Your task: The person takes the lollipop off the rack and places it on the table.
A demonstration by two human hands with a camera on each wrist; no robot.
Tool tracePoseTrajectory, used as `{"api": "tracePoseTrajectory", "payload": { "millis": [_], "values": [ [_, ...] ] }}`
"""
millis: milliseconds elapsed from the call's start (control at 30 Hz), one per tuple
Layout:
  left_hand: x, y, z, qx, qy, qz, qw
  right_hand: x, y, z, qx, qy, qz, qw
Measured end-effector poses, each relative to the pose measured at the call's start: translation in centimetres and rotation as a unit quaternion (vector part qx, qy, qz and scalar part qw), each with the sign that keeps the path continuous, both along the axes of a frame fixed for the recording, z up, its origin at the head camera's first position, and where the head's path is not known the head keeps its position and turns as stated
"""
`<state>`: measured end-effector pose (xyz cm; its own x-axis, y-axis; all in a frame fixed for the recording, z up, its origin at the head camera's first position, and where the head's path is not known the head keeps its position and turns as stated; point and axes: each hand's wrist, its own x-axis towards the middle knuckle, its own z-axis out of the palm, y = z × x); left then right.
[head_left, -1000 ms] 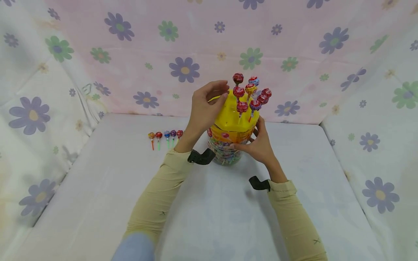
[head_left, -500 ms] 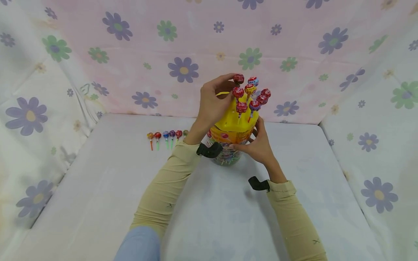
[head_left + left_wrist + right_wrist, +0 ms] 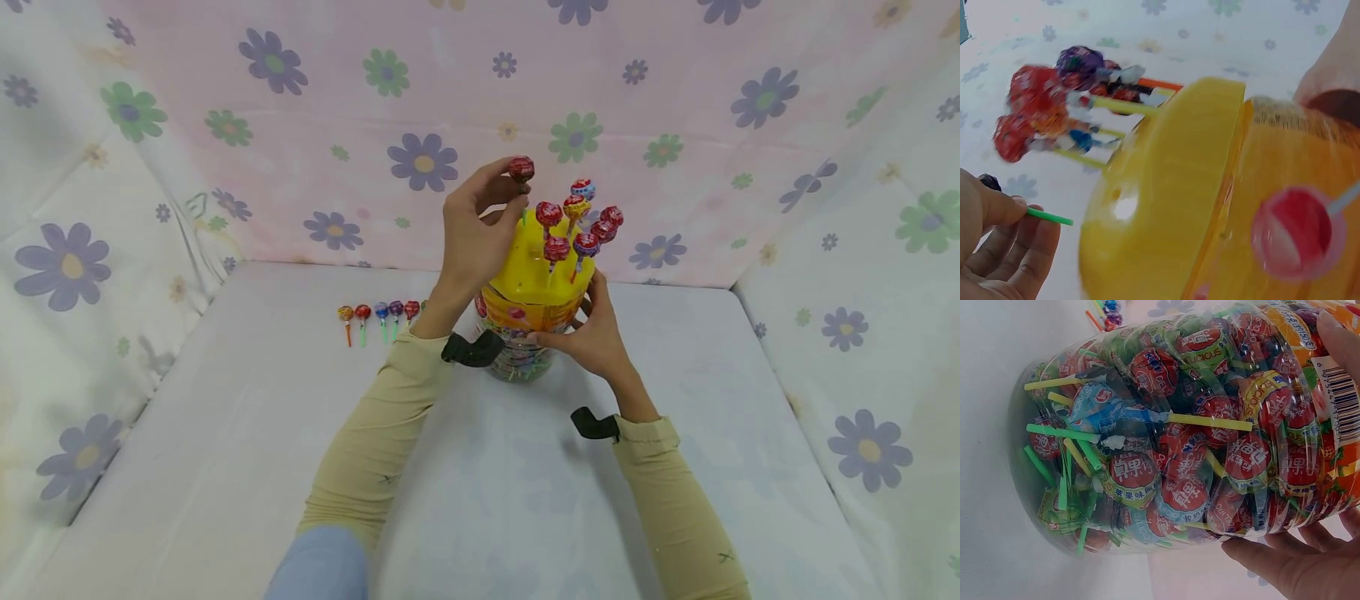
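Observation:
My left hand [image 3: 480, 225] pinches a dark red lollipop [image 3: 521, 169] over the left side of the jar's yellow lid [image 3: 517, 271]. In the left wrist view its green stick [image 3: 1049, 217] points toward the lid, with the tip apart from it. Several wrapped lollipops [image 3: 557, 248] stand upright in the lid by their sticks. Curled round the right side of the clear jar [image 3: 517, 362] is my right hand [image 3: 596, 333], thumb at the front. Through the jar's wall, the right wrist view shows many wrapped lollipops [image 3: 1132, 478] packed inside.
A row of lollipops [image 3: 378, 312] lies on the white table [image 3: 247, 417] left of the jar; my left forearm hides its right end. Flower-patterned cloth [image 3: 330, 125] rises behind the table and on both sides.
My left hand reached right to the dark red lollipop at the lid's back, took hold of it and drew it out, up and left. The right hand has stayed on the jar.

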<state>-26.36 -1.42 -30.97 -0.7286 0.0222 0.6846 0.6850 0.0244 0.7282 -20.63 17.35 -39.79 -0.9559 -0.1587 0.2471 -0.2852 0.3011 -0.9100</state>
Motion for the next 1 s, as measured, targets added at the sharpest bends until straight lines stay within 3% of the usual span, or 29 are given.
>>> {"api": "tracePoseTrajectory", "payload": {
  "millis": [200, 400, 533, 733, 1000],
  "values": [
    [0.4, -3.6, -1.0, 0.010, -0.015, 0.025, 0.9995, -0.3, 0.1, -0.4, -0.009, 0.003, 0.008, 1.000],
    [0.6, -8.4, -3.0, 0.019, -0.057, 0.052, 0.9969, -1.8, 0.9, -3.0, -0.018, 0.010, 0.008, 1.000],
    [0.8, -11.4, -4.6, 0.009, -0.090, 0.074, 0.9932, -2.0, 1.1, -3.3, -0.017, 0.008, 0.004, 1.000],
    [1.5, -15.1, -7.4, -0.032, -0.147, 0.110, 0.9824, -1.9, 1.1, -3.3, -0.008, 0.005, -0.004, 1.000],
    [2.5, -18.2, -10.8, -0.054, -0.225, 0.135, 0.9636, -1.8, 1.1, -3.3, -0.008, 0.009, -0.003, 1.000]
  ]
}}
